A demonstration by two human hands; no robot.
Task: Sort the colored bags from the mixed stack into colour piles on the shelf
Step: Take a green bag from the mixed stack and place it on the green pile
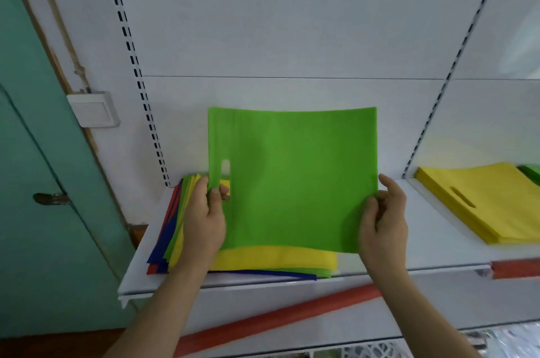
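Bag, bright green, flat, with a slot handle at its left edge, raised above the mixed stack; left hand and right hand pinch its near corners.

I find no legible text, label, brand or number anywhere; the green bag between my fingers is plain.

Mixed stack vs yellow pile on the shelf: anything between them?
In the head view, only bare white shelf separates the mixed stack from the yellow pile. The right hand, gripping the green bag, hangs over that gap.
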